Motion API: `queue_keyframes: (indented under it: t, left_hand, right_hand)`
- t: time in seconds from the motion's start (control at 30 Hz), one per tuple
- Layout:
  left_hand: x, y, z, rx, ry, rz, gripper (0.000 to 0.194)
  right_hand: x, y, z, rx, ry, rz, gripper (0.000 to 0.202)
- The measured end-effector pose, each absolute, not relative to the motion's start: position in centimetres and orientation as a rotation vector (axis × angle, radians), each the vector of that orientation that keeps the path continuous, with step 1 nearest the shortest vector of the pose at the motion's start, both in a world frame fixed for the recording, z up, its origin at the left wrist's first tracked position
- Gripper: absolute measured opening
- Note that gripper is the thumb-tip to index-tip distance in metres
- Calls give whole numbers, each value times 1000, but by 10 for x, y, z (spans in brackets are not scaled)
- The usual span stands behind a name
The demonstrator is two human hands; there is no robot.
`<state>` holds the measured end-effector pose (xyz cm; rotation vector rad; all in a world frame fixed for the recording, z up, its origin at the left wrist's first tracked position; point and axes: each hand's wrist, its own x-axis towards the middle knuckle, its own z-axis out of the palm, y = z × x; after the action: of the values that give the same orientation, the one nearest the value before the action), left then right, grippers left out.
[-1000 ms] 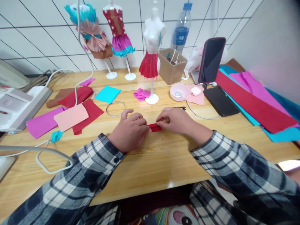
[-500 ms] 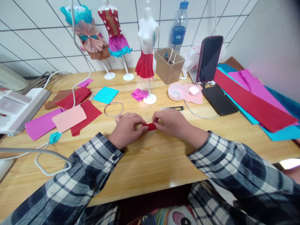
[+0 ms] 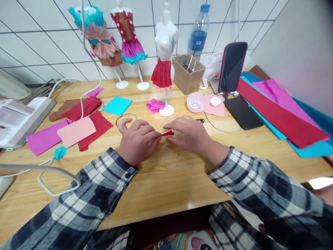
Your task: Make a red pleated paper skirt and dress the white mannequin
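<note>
A narrow folded strip of red crepe paper is pinched at its left end between the thumb and fingers of my left hand. Its right end fans out slightly. Just right of that end is my right hand, thumb and fingers parted around the tip without gripping it. Beyond my right fingers the black handle of a small cutter shows; the rest of it is hidden. Behind the hands, a white mini mannequin on a stand wears a red pleated skirt.
Two dressed mannequins stand at the back left. Paper pieces and a looped wire lie left. A bead bowl, cardboard box, phone and long paper sheets are to the right. A cable hangs in front.
My right thumb and fingers have come off the red strip and spread apart. The strip, still in my left hand, has turned edge-on and shifted slightly away from me.
</note>
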<state>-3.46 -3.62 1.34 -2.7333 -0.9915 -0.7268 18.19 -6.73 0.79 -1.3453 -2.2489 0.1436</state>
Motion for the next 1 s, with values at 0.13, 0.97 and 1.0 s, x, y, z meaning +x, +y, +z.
queue_keyframes:
  t: [0.13,0.97,1.0]
  left_hand:
    - [-35,-36,13,-2716,-962,-710,15]
    - [-35,-35,11,-3041,-1348,-443,14]
    - [-35,-35,11,-3049,-1342,-439,14]
  right_hand:
    - [181,-68,8,-1371,-2308,86,23]
    - [186,-63,10,-1543,-2446,471,16]
    - [186,-63,10,-1569,-2405,503,16]
